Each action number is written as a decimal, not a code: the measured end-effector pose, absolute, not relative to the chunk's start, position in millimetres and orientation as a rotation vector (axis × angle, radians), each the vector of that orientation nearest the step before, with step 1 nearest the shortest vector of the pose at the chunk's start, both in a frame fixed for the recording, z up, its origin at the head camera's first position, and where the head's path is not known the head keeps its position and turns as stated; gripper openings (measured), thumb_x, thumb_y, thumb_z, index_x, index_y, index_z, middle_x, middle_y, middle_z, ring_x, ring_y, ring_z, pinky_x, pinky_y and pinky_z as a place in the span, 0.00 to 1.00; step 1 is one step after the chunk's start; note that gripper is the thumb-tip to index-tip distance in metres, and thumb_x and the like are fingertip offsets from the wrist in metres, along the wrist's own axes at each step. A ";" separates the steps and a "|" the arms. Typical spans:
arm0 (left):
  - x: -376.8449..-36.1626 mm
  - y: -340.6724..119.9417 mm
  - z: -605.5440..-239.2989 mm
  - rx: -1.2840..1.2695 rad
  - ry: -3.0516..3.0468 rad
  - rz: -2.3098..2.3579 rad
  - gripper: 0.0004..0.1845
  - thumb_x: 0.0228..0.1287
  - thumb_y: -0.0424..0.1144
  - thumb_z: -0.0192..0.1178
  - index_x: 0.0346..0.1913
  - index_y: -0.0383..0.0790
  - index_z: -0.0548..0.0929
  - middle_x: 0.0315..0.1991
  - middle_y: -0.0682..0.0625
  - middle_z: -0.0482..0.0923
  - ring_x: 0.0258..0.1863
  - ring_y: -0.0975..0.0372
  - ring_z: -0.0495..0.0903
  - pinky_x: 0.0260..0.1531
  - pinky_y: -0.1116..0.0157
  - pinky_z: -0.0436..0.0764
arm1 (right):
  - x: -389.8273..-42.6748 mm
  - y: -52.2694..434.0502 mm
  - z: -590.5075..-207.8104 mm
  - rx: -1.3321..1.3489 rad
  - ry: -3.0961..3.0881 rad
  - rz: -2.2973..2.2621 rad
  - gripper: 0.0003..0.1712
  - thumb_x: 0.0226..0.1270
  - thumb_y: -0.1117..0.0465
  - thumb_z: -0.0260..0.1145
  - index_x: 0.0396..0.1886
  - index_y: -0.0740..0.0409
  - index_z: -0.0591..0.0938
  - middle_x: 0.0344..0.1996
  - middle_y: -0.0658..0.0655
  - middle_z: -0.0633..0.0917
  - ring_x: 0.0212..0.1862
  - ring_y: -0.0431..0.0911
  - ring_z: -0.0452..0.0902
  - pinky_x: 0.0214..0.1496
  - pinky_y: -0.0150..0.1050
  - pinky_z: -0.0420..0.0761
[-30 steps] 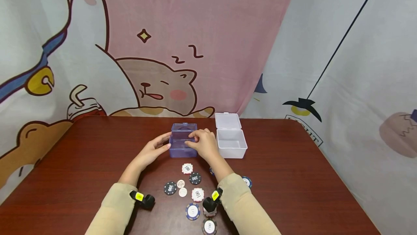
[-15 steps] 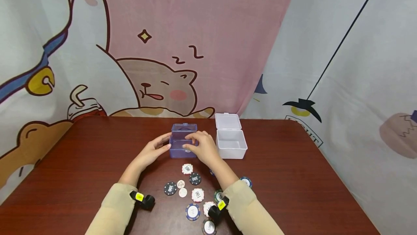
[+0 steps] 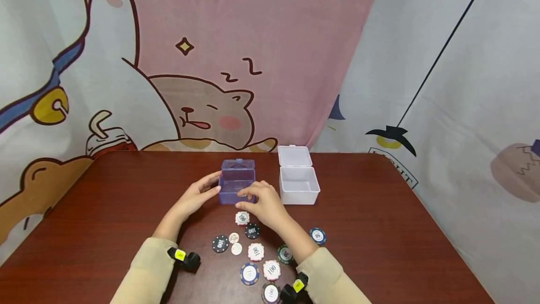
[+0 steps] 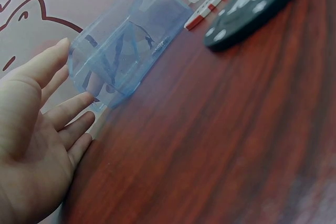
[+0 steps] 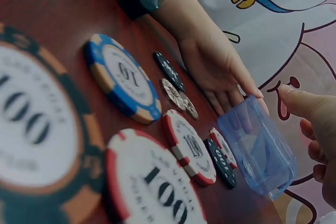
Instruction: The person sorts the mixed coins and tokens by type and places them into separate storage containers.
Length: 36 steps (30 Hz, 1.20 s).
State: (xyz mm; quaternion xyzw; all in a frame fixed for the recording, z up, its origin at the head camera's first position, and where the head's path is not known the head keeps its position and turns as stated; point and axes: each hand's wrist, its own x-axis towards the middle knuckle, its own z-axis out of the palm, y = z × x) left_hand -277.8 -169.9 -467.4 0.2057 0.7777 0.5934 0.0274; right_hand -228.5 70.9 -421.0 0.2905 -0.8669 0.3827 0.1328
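A translucent blue box stands on the table with its lid up. At its left side, my left hand steadies it with thumb and fingers extended; their tips touch the wall in the left wrist view. My right hand hovers by the front right corner of the box, its fingers loosely bent. Between thumb and fingers I see nothing held. In the right wrist view that hand shows only partly. Nearest below it lie a red-and-white poker chip and a black poker chip.
A white box with a raised lid stands to the right of the blue one. Two small coins lie among several chips, including a blue chip, a green chip and another blue one farther right. A printed curtain hangs behind.
My right hand has come back from over the blue box toward its front right, its fingers loosening. More chips show under the right forearm. The left hand and both boxes have stayed put.
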 end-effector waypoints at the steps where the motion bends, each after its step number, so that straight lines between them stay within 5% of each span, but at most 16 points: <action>1: -278.5 -170.0 -467.9 0.632 2.400 1.836 0.28 0.69 0.34 0.55 0.70 0.33 0.63 0.65 0.33 0.65 0.66 0.43 0.61 0.63 0.42 0.53 | -227.0 71.3 -421.3 0.849 -2.510 1.116 0.14 0.51 0.57 0.77 0.36 0.58 0.88 0.23 0.49 0.78 0.31 0.45 0.69 0.33 0.34 0.69; 17: -276.4 -168.6 -463.3 0.626 2.411 1.829 0.28 0.69 0.32 0.55 0.68 0.27 0.63 0.64 0.29 0.65 0.66 0.42 0.61 0.63 0.42 0.53 | -205.9 77.8 -433.3 0.948 -2.599 1.174 0.15 0.49 0.55 0.78 0.38 0.53 0.88 0.23 0.48 0.78 0.32 0.39 0.66 0.34 0.32 0.68; 36: -276.2 -170.1 -467.4 0.637 2.416 1.829 0.29 0.69 0.39 0.57 0.70 0.35 0.65 0.65 0.35 0.67 0.66 0.47 0.62 0.64 0.44 0.54 | -202.7 77.5 -448.7 1.128 -2.722 1.021 0.14 0.52 0.53 0.76 0.40 0.46 0.88 0.25 0.40 0.76 0.34 0.37 0.67 0.40 0.32 0.64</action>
